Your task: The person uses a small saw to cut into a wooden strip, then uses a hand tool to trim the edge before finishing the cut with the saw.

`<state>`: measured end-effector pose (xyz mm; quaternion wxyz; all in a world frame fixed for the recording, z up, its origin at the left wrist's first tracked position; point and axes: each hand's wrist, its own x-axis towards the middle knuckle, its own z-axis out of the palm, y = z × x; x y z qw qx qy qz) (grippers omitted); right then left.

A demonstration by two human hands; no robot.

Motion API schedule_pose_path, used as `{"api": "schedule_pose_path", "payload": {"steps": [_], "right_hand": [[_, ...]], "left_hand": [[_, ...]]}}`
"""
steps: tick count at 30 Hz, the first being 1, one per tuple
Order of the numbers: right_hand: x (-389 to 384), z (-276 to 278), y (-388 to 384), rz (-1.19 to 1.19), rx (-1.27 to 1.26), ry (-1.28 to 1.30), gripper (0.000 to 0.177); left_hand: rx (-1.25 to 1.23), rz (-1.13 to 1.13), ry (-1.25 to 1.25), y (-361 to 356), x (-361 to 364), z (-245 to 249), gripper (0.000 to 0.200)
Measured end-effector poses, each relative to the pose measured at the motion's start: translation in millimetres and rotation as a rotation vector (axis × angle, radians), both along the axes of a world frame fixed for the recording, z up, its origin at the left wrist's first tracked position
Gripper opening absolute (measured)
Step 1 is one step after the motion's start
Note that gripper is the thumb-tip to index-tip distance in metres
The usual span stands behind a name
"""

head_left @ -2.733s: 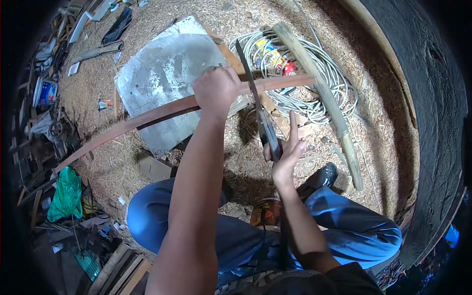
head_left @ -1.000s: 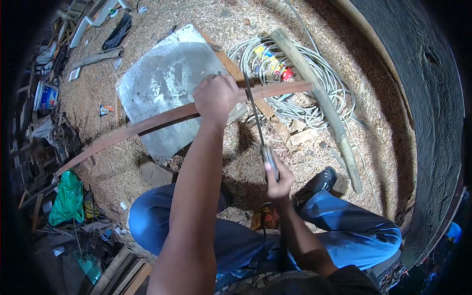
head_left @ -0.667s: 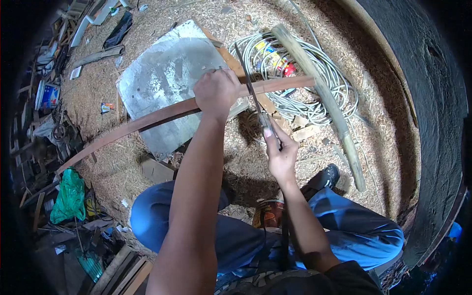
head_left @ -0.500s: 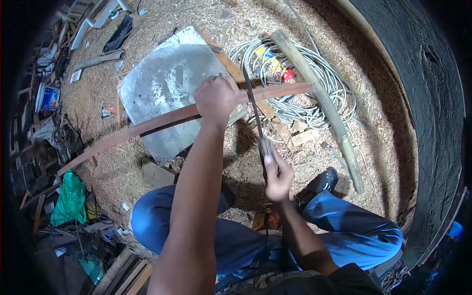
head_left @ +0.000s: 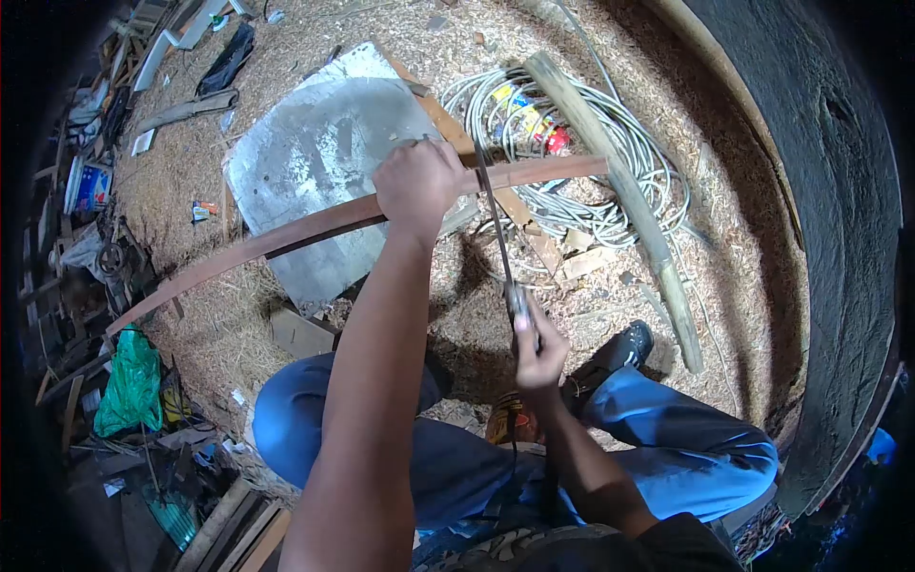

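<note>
My left hand [head_left: 419, 186] is closed over a long reddish wooden plank [head_left: 305, 229], pressing on it near its middle. The plank slants across the view, its right end meeting a round wooden pole [head_left: 637, 205]. In my right hand [head_left: 541, 357] is the grip of what looks like a handsaw [head_left: 497, 221], seen nearly edge-on. Its thin dark blade crosses the plank just right of my left hand. How deep the blade sits in the wood cannot be made out. Behind the plank lies a worn grey-white board [head_left: 305, 153].
A coiled grey cable [head_left: 658, 176] lies around a colourful packet [head_left: 529, 119] on shavings-covered ground. A large dark curved timber [head_left: 843, 219] borders the right side. A green plastic bag [head_left: 131, 386] and scrap wood [head_left: 233, 534] are at the left. My blue-trousered legs frame the front.
My right hand and the saw have shifted very slightly toward my body. My left hand keeps its hold on the plank, and the whole view has moved a little.
</note>
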<state>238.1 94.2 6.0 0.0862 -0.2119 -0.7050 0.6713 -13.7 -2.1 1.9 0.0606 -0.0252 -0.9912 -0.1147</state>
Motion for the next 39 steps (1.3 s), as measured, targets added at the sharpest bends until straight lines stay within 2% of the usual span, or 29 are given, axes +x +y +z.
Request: {"api": "schedule_pose_path", "payload": {"steps": [3, 6, 7, 8, 10, 12, 14, 16, 17, 20, 23, 25, 26, 27, 28, 30, 32, 34, 35, 37, 39], "right_hand": [[4.8, 8.7, -5.2, -0.006, -0.012, -0.162, 0.042], [-44.6, 12.7, 4.0, -0.019, 0.097, -0.087, 0.043], [-61.3, 21.7, 11.4, 0.006, 0.002, -0.245, 0.044], [-67.5, 11.3, 11.9, -0.044, -0.125, -0.257, 0.044], [-61.2, 28.2, 13.0, 0.035, -0.119, -0.380, 0.043], [-24.0, 4.1, 1.4, 0.005, 0.084, 0.015, 0.042], [9.2, 4.4, 3.2, 0.038, 0.120, -0.054, 0.040], [16.7, 13.3, 3.3, -0.005, -0.120, -0.308, 0.040], [10.0, 8.7, 1.8, -0.006, -0.046, -0.165, 0.040], [-49.1, 28.4, 1.3, -0.003, 0.013, -0.151, 0.040], [-66.8, 7.8, 1.3, -0.022, -0.081, -0.209, 0.040], [-39.9, 8.3, 0.8, -0.001, -0.059, -0.183, 0.040], [-20.8, 7.0, 2.2, 0.026, -0.034, -0.158, 0.039], [0.3, -7.5, 4.1, 0.031, 0.010, -0.021, 0.040], [9.9, -12.2, 5.8, 0.037, 0.015, -0.023, 0.040], [21.4, -20.0, 9.4, 0.053, 0.099, -0.081, 0.040], [-18.3, -5.1, 8.0, 0.018, 0.063, -0.083, 0.040], [-66.9, 29.8, 11.6, -0.051, -0.241, -0.440, 0.039], [-66.4, 23.6, 11.6, -0.053, -0.245, -0.442, 0.039], [-64.6, 4.8, 10.8, 0.032, -0.043, -0.153, 0.039], [-32.5, 0.7, 12.5, 0.056, -0.003, -0.062, 0.040]], "left_hand": [[0.012, 0.017, -0.015, 2.0, -0.6, 0.9, 0.036], [0.077, 0.006, -0.006, 2.2, -0.2, 1.7, 0.041], [0.073, 0.004, -0.009, 0.8, 1.0, -0.7, 0.041], [0.075, 0.001, 0.005, 0.2, 1.5, -2.5, 0.041], [0.075, -0.008, 0.021, 0.0, 0.5, -2.6, 0.041], [0.071, -0.001, -0.008, -0.7, 0.1, 0.6, 0.041], [0.064, 0.003, -0.013, 0.1, -0.7, 2.7, 0.041], [0.054, 0.007, -0.023, 0.3, -0.5, 2.8, 0.041], [0.062, 0.003, -0.021, 1.2, -0.6, 2.5, 0.041], [0.072, -0.004, 0.010, -0.1, -0.4, 0.0, 0.041], [0.052, -0.005, 0.038, 0.7, 1.4, -1.3, 0.037], [0.034, 0.006, 0.042, 0.6, 0.3, 0.2, 0.033], [0.063, -0.002, 0.026, 0.1, -0.2, 0.7, 0.037], [0.094, -0.006, 0.009, 0.1, 0.1, 0.9, 0.041], [0.099, -0.001, 0.008, 0.8, -0.4, 0.8, 0.041], [0.042, 0.008, 0.032, 1.4, -0.7, 0.0, 0.033], [0.030, 0.009, 0.024, 2.5, -0.9, 0.2, 0.034], [0.012, 0.010, 0.015, 1.7, 1.2, 0.0, 0.034], [0.022, 0.011, 0.008, 1.1, 2.5, 0.1, 0.035], [0.034, -0.002, 0.004, 1.7, 0.5, 0.7, 0.035], [0.057, 0.000, 0.000, 1.0, 1.0, 1.2, 0.042]]}}
